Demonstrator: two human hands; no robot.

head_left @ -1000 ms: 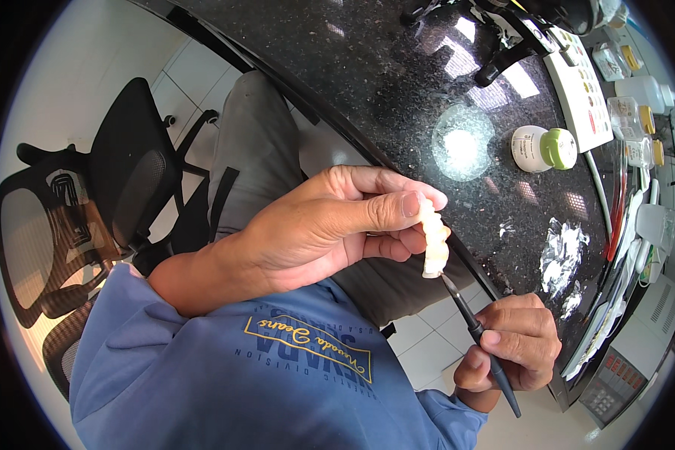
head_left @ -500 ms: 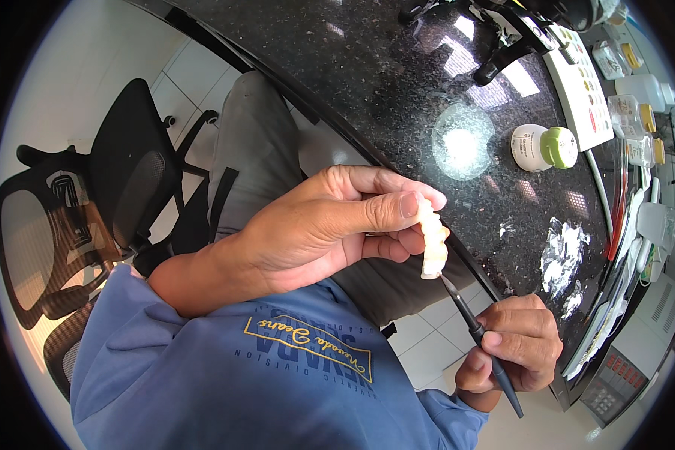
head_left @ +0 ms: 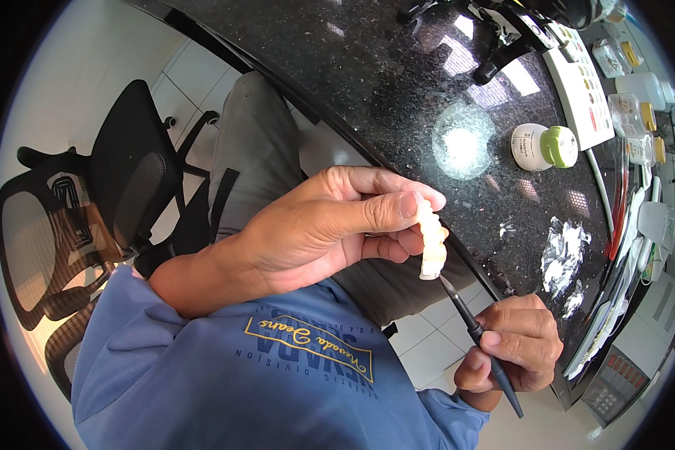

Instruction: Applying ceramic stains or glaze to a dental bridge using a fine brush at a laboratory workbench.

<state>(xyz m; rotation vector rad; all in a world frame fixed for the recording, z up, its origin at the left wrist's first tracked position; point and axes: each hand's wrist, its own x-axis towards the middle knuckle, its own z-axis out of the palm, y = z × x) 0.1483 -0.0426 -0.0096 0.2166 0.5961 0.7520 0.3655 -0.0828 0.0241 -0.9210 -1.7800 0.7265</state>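
My left hand (head_left: pixel 337 221) pinches a dental bridge (head_left: pixel 433 251), a curved row of cream-white artificial teeth, between thumb and fingers. Its upper end is partly hidden by the thumb, and the lower end points down toward my right hand. My right hand (head_left: pixel 514 345) is closed around a slim black-handled brush (head_left: pixel 498 373) with a pointed dark tip. That tip is right beside the lowest tooth; whether it touches cannot be made out. Both hands are in front of the dark counter's edge, above my lap.
On the speckled black counter (head_left: pixel 367 82) stand a white jar with a green lid (head_left: pixel 544 148) and, beside it, a round glass-like disc (head_left: pixel 463 141). White smears (head_left: pixel 564 255) mark the counter. Yellow-lidded jars (head_left: pixel 628 112) line the right. An office chair (head_left: pixel 135 157) is at left.
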